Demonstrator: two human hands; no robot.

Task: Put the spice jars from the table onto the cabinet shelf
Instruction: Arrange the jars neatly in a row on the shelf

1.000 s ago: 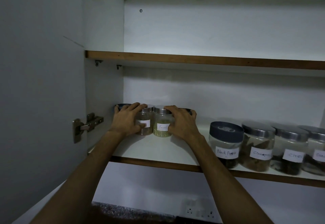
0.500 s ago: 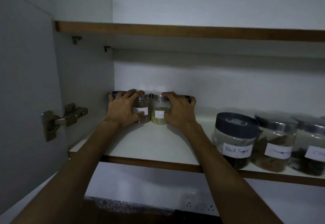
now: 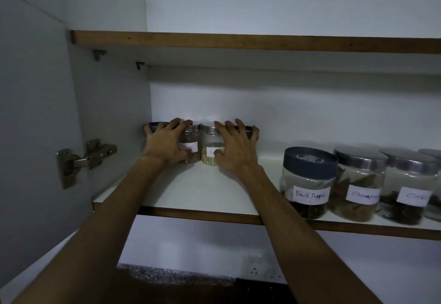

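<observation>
Several small spice jars stand in a row at the back left of the lower cabinet shelf [image 3: 191, 194]. My left hand [image 3: 164, 144] lies over a dark-lidded jar [image 3: 155, 126] and against a brown-filled jar [image 3: 191, 147]. My right hand [image 3: 235, 147] covers another dark-lidded jar [image 3: 249, 130] and presses on a green-filled jar [image 3: 210, 153] with a white label. Both hands wrap around the jars with fingers spread over the lids. The outer two jars are mostly hidden.
Larger labelled jars line the shelf's front right: Black Pepper [image 3: 307, 182], Cinnamon [image 3: 358, 184] and another [image 3: 408, 189]. An upper shelf [image 3: 238, 41] hangs above. The open door with its hinge [image 3: 83, 158] is on the left. A countertop [image 3: 167, 277] lies below.
The hands stay on the jars at the shelf's back; the jar group sits slightly deeper. The camera view has shifted a little.
</observation>
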